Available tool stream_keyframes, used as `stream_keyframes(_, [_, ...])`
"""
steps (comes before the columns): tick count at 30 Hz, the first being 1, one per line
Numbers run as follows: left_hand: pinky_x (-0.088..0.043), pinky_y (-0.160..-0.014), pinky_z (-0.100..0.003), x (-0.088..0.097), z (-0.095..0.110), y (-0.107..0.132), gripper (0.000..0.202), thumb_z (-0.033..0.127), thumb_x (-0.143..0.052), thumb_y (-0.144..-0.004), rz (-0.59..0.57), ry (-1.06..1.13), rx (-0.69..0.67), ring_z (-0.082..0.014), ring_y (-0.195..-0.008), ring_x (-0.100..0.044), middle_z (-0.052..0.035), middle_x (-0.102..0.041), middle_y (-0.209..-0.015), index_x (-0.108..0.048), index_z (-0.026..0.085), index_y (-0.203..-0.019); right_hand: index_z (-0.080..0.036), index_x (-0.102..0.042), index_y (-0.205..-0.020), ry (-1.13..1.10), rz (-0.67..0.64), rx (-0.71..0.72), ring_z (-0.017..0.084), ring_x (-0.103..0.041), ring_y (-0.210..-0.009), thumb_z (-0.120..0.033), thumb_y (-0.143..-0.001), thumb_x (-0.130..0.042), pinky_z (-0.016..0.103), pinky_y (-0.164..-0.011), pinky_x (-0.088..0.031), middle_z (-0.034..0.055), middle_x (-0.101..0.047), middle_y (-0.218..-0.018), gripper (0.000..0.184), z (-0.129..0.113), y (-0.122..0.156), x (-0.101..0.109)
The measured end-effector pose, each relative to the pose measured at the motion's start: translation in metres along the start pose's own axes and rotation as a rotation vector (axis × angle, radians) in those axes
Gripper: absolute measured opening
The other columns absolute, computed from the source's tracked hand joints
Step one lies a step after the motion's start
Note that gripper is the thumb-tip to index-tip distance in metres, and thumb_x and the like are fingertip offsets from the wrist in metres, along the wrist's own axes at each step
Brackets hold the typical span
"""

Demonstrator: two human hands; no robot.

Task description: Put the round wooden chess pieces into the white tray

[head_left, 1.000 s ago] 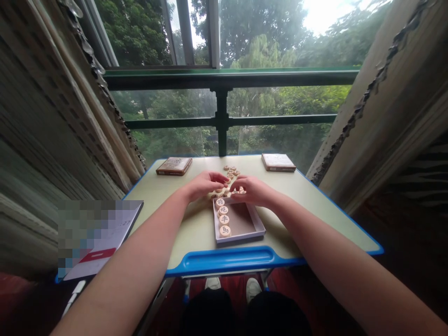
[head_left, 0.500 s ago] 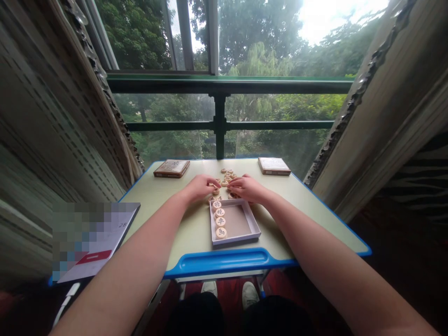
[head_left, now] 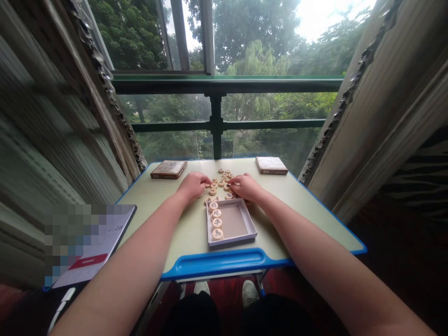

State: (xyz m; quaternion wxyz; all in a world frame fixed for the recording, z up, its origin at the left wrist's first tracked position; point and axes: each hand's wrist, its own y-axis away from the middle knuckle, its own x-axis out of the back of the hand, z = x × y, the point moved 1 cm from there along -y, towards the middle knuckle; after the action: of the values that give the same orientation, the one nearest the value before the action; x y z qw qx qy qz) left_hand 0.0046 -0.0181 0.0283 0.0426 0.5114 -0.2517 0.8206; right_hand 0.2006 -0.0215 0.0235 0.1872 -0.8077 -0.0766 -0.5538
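Note:
A loose pile of round wooden Chinese chess pieces [head_left: 221, 183] lies on the pale table behind a shallow white box tray [head_left: 249, 218]. Along the tray's left side runs a column of several pieces, with a piece marked 馬 [head_left: 217, 234] at the near end. My left hand [head_left: 193, 186] is at the pile's left edge, its fingers drawn together on a chess piece [head_left: 207, 185]. From the right, my right hand [head_left: 246, 187] reaches in with fingers stretched over the pieces, thumb and forefinger slightly apart. Its palm hides some pieces.
Two flat boxes stand at the back: a brown one [head_left: 168, 169] on the left and a pale-topped one [head_left: 271, 165] on the right. A blue trough [head_left: 220, 263] edges the table front. A tablet-like screen [head_left: 94, 252] and a white cable [head_left: 63, 303] are at left.
My left fingers have drawn back slightly left from the pile's middle, uncovering pieces. My right hand stays over the right side. The whole view has shifted a little.

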Motion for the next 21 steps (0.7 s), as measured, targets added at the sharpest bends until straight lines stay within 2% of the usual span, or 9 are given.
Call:
stream_keyframes(2, [-0.045,-0.082,-0.028,-0.001,0.0,0.0,0.032,0.009,-0.042,-0.066,0.0,-0.012,-0.008,-0.0174,-0.081,-0.059,-0.0036,-0.069,-0.081,-0.071,0.018,-0.074,-0.022,-0.069,-0.092,0.019,0.005,0.02,0.021,-0.053,-0.09,-0.043,-0.078,-0.05,0.031,-0.084,-0.036,0.0042,-0.068,-0.095,0.031,0.002,-0.002,-0.002])
stream_keyframes(4, [-0.045,-0.082,-0.028,-0.002,-0.001,0.0,0.032,0.01,-0.042,-0.066,-0.002,-0.007,-0.003,-0.0172,-0.08,-0.06,-0.0034,-0.069,-0.081,-0.071,0.018,-0.075,-0.023,-0.07,-0.086,0.022,-0.006,-0.023,0.024,-0.052,-0.091,-0.051,-0.071,-0.055,0.031,-0.08,-0.038,0.0054,-0.068,-0.092,0.035,0.005,-0.004,-0.004])
stream_keyframes(8, [-0.046,-0.08,-0.026,-0.001,-0.001,0.0,0.032,0.011,-0.042,-0.066,0.009,0.015,0.029,-0.0169,-0.08,-0.06,-0.0029,-0.069,-0.083,-0.071,0.018,-0.076,-0.021,-0.071,-0.078,-0.031,0.002,-0.126,0.025,-0.052,-0.092,-0.05,-0.066,-0.061,0.03,-0.075,-0.04,0.0066,-0.067,-0.083,0.032,0.011,-0.006,-0.003])
stream_keyframes(11, [-0.046,-0.078,-0.025,0.0,-0.002,0.001,0.034,0.009,-0.041,-0.065,0.007,0.038,0.039,-0.0168,-0.08,-0.06,-0.0034,-0.069,-0.083,-0.071,0.017,-0.076,-0.018,-0.07,-0.08,-0.099,0.038,-0.09,0.023,-0.052,-0.091,-0.045,-0.068,-0.061,0.03,-0.079,-0.04,0.0081,-0.065,-0.09,0.031,0.008,-0.002,0.006])
stream_keyframes(13, [-0.046,-0.079,-0.026,0.0,-0.004,0.001,0.035,0.008,-0.04,-0.065,0.018,0.032,0.037,-0.0173,-0.08,-0.06,-0.0039,-0.069,-0.082,-0.071,0.017,-0.076,-0.019,-0.07,-0.082,-0.134,0.06,-0.017,0.023,-0.051,-0.095,-0.042,-0.068,-0.062,0.032,-0.083,-0.039,0.0082,-0.063,-0.095,0.028,0.002,0.004,0.016])
stream_keyframes(15, [-0.046,-0.079,-0.027,0.0,-0.005,0.001,0.036,0.007,-0.039,-0.065,0.033,0.016,0.04,-0.0177,-0.08,-0.06,-0.0039,-0.069,-0.082,-0.071,0.018,-0.077,-0.021,-0.07,-0.083,-0.167,0.039,0.117,0.022,-0.049,-0.096,-0.039,-0.068,-0.065,0.032,-0.085,-0.038,0.0071,-0.06,-0.095,0.024,-0.005,0.013,0.026])
stream_keyframes(18, [-0.046,-0.08,-0.028,0.0,-0.007,0.001,0.036,0.006,-0.039,-0.064,0.032,0.008,0.043,-0.0177,-0.081,-0.06,-0.0038,-0.069,-0.082,-0.071,0.018,-0.076,-0.023,-0.071,-0.086,-0.209,-0.115,0.362,0.019,-0.05,-0.091,-0.034,-0.067,-0.067,0.03,-0.081,-0.039,0.005,-0.058,-0.09,0.022,-0.015,0.027,0.034])
stream_keyframes(21, [-0.046,-0.081,-0.028,-0.001,-0.006,0.001,0.035,0.007,-0.039,-0.064,0.025,0.009,0.019,-0.0176,-0.081,-0.06,-0.0043,-0.069,-0.082,-0.071,0.017,-0.075,-0.024,-0.072,-0.085,-0.162,-0.211,0.45,0.017,-0.05,-0.08,-0.032,-0.065,-0.07,0.027,-0.072,-0.04,0.0038,-0.056,-0.081,0.023,-0.02,0.035,0.033])
